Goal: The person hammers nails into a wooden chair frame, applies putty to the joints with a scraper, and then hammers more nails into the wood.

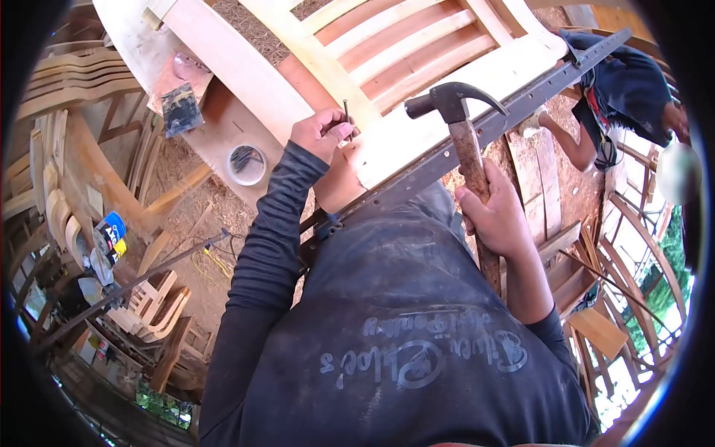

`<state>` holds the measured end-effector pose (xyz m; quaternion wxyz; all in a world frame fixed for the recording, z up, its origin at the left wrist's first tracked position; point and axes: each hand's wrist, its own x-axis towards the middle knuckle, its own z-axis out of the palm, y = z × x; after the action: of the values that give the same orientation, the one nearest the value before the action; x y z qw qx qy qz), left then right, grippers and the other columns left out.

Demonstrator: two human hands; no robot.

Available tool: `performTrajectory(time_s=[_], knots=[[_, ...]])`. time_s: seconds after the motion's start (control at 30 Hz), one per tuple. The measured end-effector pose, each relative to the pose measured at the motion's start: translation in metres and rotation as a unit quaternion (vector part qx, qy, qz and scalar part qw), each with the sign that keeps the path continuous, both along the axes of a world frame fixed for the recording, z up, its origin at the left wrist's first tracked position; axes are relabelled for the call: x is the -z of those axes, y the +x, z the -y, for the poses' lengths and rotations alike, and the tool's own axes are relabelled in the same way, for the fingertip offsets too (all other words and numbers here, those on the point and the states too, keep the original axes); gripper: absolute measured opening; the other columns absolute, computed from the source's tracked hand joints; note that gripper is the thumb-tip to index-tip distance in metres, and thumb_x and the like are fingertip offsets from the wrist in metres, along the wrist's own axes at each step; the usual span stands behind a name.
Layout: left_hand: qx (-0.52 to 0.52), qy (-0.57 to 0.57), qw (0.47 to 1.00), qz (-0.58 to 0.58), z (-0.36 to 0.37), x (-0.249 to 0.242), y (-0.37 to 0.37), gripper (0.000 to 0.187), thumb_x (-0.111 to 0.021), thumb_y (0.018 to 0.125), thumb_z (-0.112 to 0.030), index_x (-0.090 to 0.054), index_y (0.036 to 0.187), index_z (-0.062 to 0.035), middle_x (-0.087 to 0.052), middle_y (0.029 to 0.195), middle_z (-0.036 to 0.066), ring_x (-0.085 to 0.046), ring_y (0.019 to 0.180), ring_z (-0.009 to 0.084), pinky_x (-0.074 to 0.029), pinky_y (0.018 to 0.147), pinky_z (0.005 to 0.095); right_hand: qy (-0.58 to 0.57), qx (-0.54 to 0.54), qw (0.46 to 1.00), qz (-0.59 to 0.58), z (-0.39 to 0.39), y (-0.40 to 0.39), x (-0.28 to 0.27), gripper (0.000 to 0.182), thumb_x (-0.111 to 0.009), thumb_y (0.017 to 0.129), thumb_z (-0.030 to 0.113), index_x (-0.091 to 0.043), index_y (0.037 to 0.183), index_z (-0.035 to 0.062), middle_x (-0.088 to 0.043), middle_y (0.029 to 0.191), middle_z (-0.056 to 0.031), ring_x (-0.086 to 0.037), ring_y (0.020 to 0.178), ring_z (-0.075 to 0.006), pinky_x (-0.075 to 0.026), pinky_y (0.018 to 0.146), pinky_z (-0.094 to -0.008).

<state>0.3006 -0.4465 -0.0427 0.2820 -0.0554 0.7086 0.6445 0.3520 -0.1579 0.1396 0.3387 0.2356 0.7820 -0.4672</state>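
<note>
My left hand point(320, 135) pinches an upright nail point(345, 110) between thumb and fingers. It rests at the near corner of a slatted wooden frame point(350, 89), on the workbench. The nail's lower end is hidden by my fingers. Wrapped round the handle of a claw hammer point(467, 141) is my right hand point(497, 211). The hammer head point(450, 103) is raised over the frame's near rail, to the right of the nail. A long metal bar clamp point(514, 119) runs along the frame's near edge, between the frame and my body.
On the bench to the left are a round container of nails point(246, 165) and a dark square pad point(182, 110). Curved wooden pieces point(71, 82) are stacked at far left, near a blue-and-yellow can point(112, 235). Another person point(618, 86) is at the upper right.
</note>
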Motion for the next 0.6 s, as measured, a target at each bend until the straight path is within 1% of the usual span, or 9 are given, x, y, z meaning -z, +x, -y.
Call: performTrajectory(time_s=[0.07,0.13,0.2,0.3,0.4,0.43,0.5,0.53,0.6], knots=[[0.015,-0.032,0.999,0.012,-0.007,-0.003,0.002,0.019,-0.064,0.099,-0.009,-0.070,0.112,0.0031,-0.074,0.095,0.007,-0.068,0.088,0.0123,-0.055,0.083,0.0277,-0.001,0.001,1.000,0.004,-0.003,-0.002,0.003,0.034,-0.064,0.093,0.014,-0.055,0.122,-0.0019,-0.058,0.071,-0.0043,-0.057,0.055,-0.0110,-0.047,0.053,-0.0294],[0.017,-0.042,0.999,-0.011,-0.010,0.002,0.005,0.017,-0.066,0.098,-0.009,-0.072,0.107,0.0025,-0.075,0.089,0.006,-0.069,0.083,0.0115,-0.056,0.079,0.0269,-0.006,-0.003,1.000,0.020,-0.006,-0.006,0.005,0.037,-0.065,0.093,0.015,-0.055,0.124,-0.0022,-0.059,0.071,-0.0052,-0.057,0.056,-0.0114,-0.048,0.054,-0.0301],[0.008,-0.050,0.998,-0.034,-0.011,0.000,0.005,0.014,-0.067,0.096,-0.010,-0.073,0.103,0.0005,-0.076,0.083,0.006,-0.070,0.078,0.0105,-0.056,0.074,0.0253,0.008,-0.020,1.000,0.019,-0.009,-0.008,0.010,0.036,-0.065,0.093,0.015,-0.055,0.123,-0.0019,-0.059,0.073,-0.0060,-0.057,0.056,-0.0116,-0.048,0.054,-0.0304],[0.015,-0.066,0.997,-0.040,-0.011,-0.002,0.004,0.014,-0.069,0.095,-0.011,-0.074,0.102,0.0001,-0.075,0.081,0.006,-0.070,0.075,0.0099,-0.056,0.072,0.0249,0.009,-0.051,0.999,-0.008,-0.012,-0.011,0.017,0.035,-0.064,0.093,0.015,-0.055,0.123,-0.0018,-0.061,0.076,-0.0068,-0.057,0.057,-0.0117,-0.048,0.055,-0.0303],[0.021,-0.058,0.997,-0.037,-0.011,0.002,0.003,0.015,-0.070,0.094,-0.012,-0.074,0.101,-0.0006,-0.075,0.080,0.009,-0.071,0.074,0.0122,-0.056,0.072,0.0252,-0.024,-0.044,0.999,0.016,-0.010,-0.025,0.010,0.041,-0.064,0.096,0.018,-0.053,0.130,-0.0015,-0.061,0.076,-0.0056,-0.056,0.056,-0.0107,-0.047,0.054,-0.0284],[0.042,-0.078,0.995,-0.042,-0.011,0.002,0.001,0.015,-0.070,0.095,-0.013,-0.074,0.103,-0.0002,-0.075,0.080,0.008,-0.071,0.074,0.0117,-0.056,0.071,0.0254,-0.039,-0.037,0.998,0.035,-0.008,-0.034,0.005,0.044,-0.065,0.097,0.019,-0.052,0.134,-0.0013,-0.060,0.076,-0.0049,-0.056,0.056,-0.0102,-0.047,0.053,-0.0276],[0.086,-0.119,0.988,-0.050,-0.011,-0.006,-0.006,0.017,-0.070,0.096,-0.013,-0.075,0.105,0.0007,-0.074,0.080,0.008,-0.070,0.073,0.0107,-0.056,0.070,0.0257,-0.073,0.007,0.997,-0.022,-0.003,-0.050,-0.003,0.055,-0.064,0.099,0.022,-0.044,0.145,0.0003,-0.059,0.075,-0.0034,-0.055,0.055,-0.0085,-0.047,0.051,-0.0254],[0.098,-0.126,0.986,-0.054,-0.011,-0.009,-0.008,0.017,-0.070,0.095,-0.014,-0.075,0.104,0.0006,-0.074,0.078,0.009,-0.070,0.071,0.0113,-0.056,0.069,0.0258,-0.089,0.030,0.994,-0.050,0.000,-0.057,-0.006,0.060,-0.064,0.100,0.024,-0.040,0.150,0.0011,-0.058,0.075,-0.0026,-0.054,0.055,-0.0077,-0.046,0.050,-0.0243],[0.121,-0.140,0.981,-0.064,-0.013,-0.014,-0.013,0.018,-0.071,0.095,-0.016,-0.075,0.102,0.0003,-0.073,0.075,0.010,-0.070,0.068,0.0124,-0.055,0.067,0.0260,-0.110,0.041,0.986,-0.120,0.003,-0.073,-0.005,0.072,-0.063,0.102,0.026,-0.027,0.159,0.0039,-0.057,0.074,-0.0014,-0.052,0.054,-0.0061,-0.046,0.047,-0.0225]])
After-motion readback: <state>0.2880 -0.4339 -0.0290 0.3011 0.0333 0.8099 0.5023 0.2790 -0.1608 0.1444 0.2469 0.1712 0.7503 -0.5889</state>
